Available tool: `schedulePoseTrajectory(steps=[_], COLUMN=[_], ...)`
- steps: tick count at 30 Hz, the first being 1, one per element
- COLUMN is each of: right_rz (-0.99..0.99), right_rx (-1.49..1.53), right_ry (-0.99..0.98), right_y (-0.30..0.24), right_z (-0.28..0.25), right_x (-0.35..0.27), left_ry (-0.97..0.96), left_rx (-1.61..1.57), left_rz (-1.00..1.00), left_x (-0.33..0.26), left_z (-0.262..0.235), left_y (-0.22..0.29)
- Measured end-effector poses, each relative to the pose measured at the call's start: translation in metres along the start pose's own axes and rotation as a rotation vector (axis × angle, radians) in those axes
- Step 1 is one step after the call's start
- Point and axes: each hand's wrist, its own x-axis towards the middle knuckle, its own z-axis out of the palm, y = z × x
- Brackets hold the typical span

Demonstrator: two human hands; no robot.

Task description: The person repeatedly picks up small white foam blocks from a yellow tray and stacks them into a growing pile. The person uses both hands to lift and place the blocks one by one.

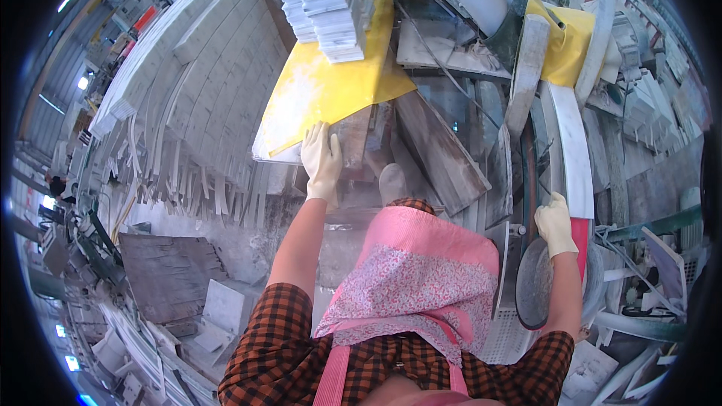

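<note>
My left hand (322,162), in a cream glove, lies at the near edge of a yellow sheet (338,90) that covers a low table. Its fingers are stretched out over the sheet's edge, next to a whitish dusty patch. On the far part of the sheet stand stacks of white stone tiles (335,15). My right hand (555,225), gloved alike, is at the left side of a long white stone strip (573,150). Its fingers are curled, and what they hold is hard to make out. A red band (580,244) shows beyond the strip's near end.
A round grey drum (532,286) sits below my right hand. Tall rows of stacked pale slabs (218,53) stand at the left. Wooden boards (440,150) lean between the table and the strip. Another yellow cloth (568,41) hangs over the strip's far end.
</note>
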Motion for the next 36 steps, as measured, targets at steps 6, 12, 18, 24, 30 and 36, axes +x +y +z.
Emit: schedulePoseTrajectory(steps=[6,12,18,24,30,36], right_rz=[-0.122,-0.101,-0.147,-0.115,-0.175,-0.199], right_rx=[-0.035,0.045,0.013,0.066,0.015,-0.030], right_ry=[-0.096,-0.225,-0.225,-0.260,-0.275,-0.280], right_y=[0.006,-0.002,-0.002,0.001,-0.004,-0.010], right_z=[-0.007,-0.027,-0.037,-0.034,-0.049,-0.056], right_x=[-0.005,0.007,0.009,0.006,0.012,0.017], left_ry=[-0.007,-0.002,0.029,0.034,0.036,0.016], left_rx=[0.005,0.064,0.004,0.026,0.050,0.044], left_rz=[-0.001,-0.025,-0.013,0.002,-0.014,-0.008], left_x=[-0.001,-0.001,0.001,-0.001,0.001,-0.002], left_z=[-0.001,-0.002,0.001,-0.001,-0.003,0.003], left_y=[0.002,0.003,0.000,0.002,0.003,-0.002])
